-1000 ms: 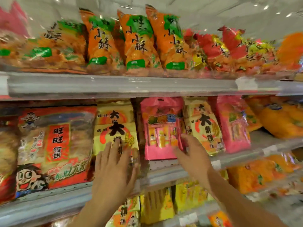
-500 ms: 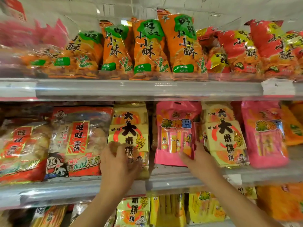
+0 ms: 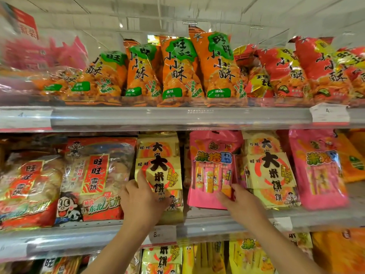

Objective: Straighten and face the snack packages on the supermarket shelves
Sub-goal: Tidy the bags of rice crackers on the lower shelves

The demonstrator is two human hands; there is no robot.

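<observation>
On the middle shelf (image 3: 197,224), left hand (image 3: 142,202) grips yellow pack (image 3: 160,169); right hand (image 3: 240,202) pinches pink pack (image 3: 212,171); square both upright, labels forward.

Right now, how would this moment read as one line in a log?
step: facing middle shelf | left hand: grips yellow rice cracker pack | right hand: holds pink snack pack | packs upright
</observation>
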